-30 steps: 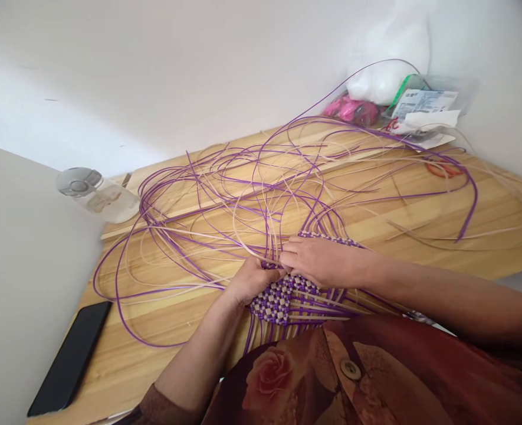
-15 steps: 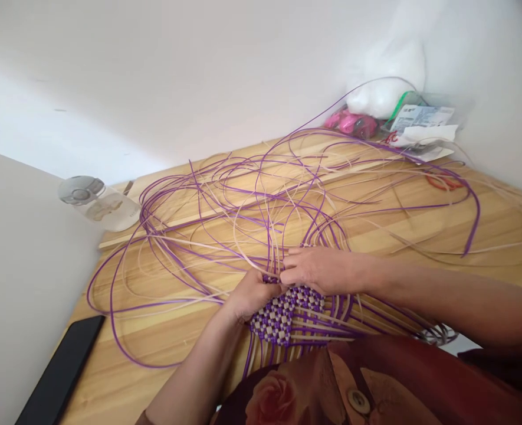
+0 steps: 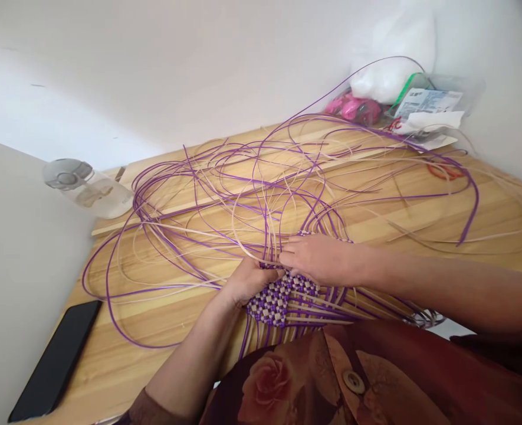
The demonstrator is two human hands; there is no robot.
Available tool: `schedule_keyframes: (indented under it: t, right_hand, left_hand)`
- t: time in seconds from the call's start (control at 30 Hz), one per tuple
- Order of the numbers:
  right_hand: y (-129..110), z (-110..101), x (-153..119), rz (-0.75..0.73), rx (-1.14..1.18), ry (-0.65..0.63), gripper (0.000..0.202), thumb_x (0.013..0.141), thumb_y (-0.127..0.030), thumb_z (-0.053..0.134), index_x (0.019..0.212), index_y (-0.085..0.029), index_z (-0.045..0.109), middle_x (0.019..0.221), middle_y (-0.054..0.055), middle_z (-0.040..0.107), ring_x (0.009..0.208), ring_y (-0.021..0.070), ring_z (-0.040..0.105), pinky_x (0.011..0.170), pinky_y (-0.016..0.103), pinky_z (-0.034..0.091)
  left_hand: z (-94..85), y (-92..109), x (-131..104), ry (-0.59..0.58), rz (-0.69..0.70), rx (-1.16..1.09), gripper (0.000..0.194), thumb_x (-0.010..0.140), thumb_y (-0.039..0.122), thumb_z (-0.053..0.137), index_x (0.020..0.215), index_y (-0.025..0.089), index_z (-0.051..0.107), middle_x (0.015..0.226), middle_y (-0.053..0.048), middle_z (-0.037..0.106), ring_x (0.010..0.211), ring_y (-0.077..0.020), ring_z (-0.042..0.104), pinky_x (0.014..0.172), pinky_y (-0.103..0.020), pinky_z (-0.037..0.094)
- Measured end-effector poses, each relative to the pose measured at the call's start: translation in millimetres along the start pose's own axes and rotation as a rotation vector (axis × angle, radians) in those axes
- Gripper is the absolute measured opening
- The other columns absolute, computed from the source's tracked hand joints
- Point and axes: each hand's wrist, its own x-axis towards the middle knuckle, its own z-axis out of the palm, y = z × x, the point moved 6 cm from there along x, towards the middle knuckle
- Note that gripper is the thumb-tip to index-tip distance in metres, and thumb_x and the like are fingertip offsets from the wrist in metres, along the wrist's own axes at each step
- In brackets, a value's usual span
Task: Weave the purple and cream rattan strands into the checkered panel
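Observation:
A purple and beige woven piece (image 3: 268,306) lies close to my body, with many long purple and beige strands running out of it. My left hand (image 3: 250,280) grips its upper left edge, thumb on top and fingers partly hidden. My right hand (image 3: 307,258) is bent over the top edge of the weave, just right of my left thumb. Its fingers are closed together at the strands, and the fingertips nearly meet the left hand. Loose strands (image 3: 143,221) loop across the wooden table beyond both hands.
A black phone (image 3: 57,359) lies at the left table edge. Behind it a clear bottle with a grey lid (image 3: 95,190) leans by the wall. At the back right are a white bag (image 3: 387,68), pink items (image 3: 353,108), papers (image 3: 433,121) and orange-handled scissors (image 3: 445,169).
The whole view has shifted, so the table and its items sit slightly higher in the picture. Both hands remain on the weave, the right fingers slightly more curled in.

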Motion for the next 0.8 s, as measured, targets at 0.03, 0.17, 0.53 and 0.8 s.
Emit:
schedule_keyframes:
  t: [0.03, 0.17, 0.53, 0.8]
  right_hand:
    - [-0.3, -0.6, -2.1, 0.094, -0.018, -0.01, 0.014, 0.088, -0.018, 0.051, 0.095, -0.011, 0.061, 0.092, 0.011, 0.067, 0.084, 0.0238, 0.063, 0.07, 0.034, 0.044]
    - [-3.7, 0.2, -15.9, 0.327, 0.049, -0.027, 0.017, 0.088, -0.026, 0.052, 0.097, -0.013, 0.059, 0.081, 0.008, 0.067, 0.072, 0.0227, 0.063, 0.061, 0.031, 0.039]
    - [-11.7, 16.3, -28.3, 0.493, 0.099, 0.089, 0.016, 0.09, -0.031, 0.053, 0.089, -0.015, 0.055, 0.078, 0.006, 0.062, 0.068, 0.0202, 0.059, 0.058, 0.03, 0.031]
    - [-6.9, 38.9, -40.6, 0.369, 0.286, 0.419, 0.011, 0.092, -0.024, 0.049, 0.087, -0.017, 0.056, 0.083, 0.003, 0.06, 0.08, 0.015, 0.055, 0.075, 0.026, 0.038]
  left_hand:
    - [1.6, 0.3, 0.2, -0.019, 0.011, -0.009, 0.021, 0.067, 0.022, 0.07, 0.086, 0.014, 0.074, 0.082, -0.003, 0.07, 0.077, -0.017, 0.059, 0.077, -0.027, 0.045]
    - [2.9, -6.4, 0.1, -0.043, -0.033, -0.048, 0.023, 0.07, 0.023, 0.068, 0.09, 0.014, 0.075, 0.086, -0.005, 0.073, 0.082, -0.0195, 0.063, 0.08, -0.03, 0.047]
    - [0.8, -6.6, 0.5, 0.018, -0.036, 0.027, 0.021, 0.07, 0.028, 0.071, 0.082, 0.011, 0.074, 0.079, -0.004, 0.072, 0.073, -0.0179, 0.063, 0.073, -0.027, 0.047]
    - [2.4, 0.2, 1.4, 0.041, -0.022, 0.088, 0.023, 0.072, 0.032, 0.069, 0.083, 0.013, 0.075, 0.082, -0.004, 0.073, 0.075, -0.0175, 0.063, 0.07, -0.025, 0.046]
